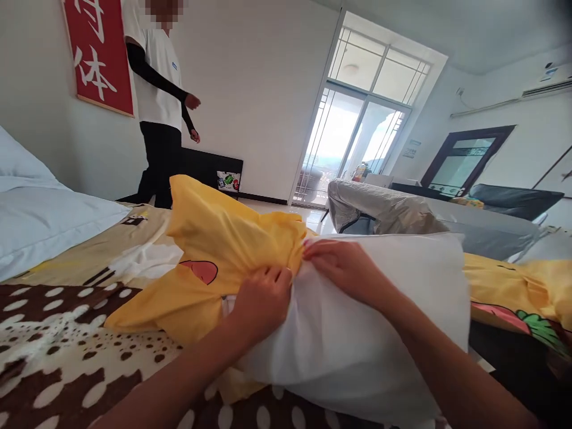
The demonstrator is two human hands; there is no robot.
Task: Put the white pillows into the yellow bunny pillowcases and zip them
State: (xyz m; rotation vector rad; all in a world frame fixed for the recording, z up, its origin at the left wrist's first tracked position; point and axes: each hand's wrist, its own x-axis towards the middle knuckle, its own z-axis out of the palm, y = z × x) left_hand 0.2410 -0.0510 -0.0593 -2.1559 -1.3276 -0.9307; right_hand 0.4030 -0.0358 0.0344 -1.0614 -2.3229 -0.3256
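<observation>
A yellow pillowcase (232, 226) with a pink printed patch is partly over one end of a white pillow (375, 333), its cloth gathered in folds. My left hand (263, 298) is closed on the bunched edge of the pillowcase, near the middle of the view. Just right of it, my right hand (337, 265) is closed with its fingertips at the seam where yellow cloth meets the white pillow. Exactly what those fingertips pinch is hard to see. Most of the pillow lies bare, below and beside my right forearm.
Beneath lies a brown and white patterned blanket (58, 357). White bedding (53, 208) is piled at the left. Another yellow printed cloth (513, 286) lies at the right. A person (158, 77) in a white shirt stands beyond the bed. Plastic-covered furniture (379, 205) stands before the glass doors (353, 125).
</observation>
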